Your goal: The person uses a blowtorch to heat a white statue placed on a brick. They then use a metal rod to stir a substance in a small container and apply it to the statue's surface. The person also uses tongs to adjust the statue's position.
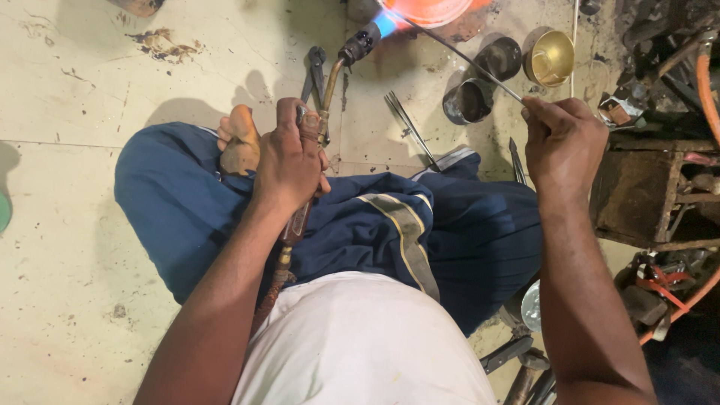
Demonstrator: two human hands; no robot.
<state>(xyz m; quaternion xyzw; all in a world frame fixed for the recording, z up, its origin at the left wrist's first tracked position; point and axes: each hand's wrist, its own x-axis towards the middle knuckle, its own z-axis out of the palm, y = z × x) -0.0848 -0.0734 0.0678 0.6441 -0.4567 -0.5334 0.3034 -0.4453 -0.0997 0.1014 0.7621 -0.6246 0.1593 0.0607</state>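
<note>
I sit cross-legged on the floor (67, 225). My left hand (291, 161) has its fingers closed around the torch (330, 82), whose blue flame (386, 24) plays on a glowing orange piece (427, 10) at the top edge. My right hand (564, 139) pinches a thin rod (457, 54), its tip reaching into the glow. Pliers (315, 71) lie beside the torch; two dark cups (484, 79) and a brass bowl (550, 58) stand near the rod.

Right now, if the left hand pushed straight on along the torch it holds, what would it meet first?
The left hand aims the torch up-frame; first in line appears to be the glowing orange workpiece, though depth is unclear.
</note>
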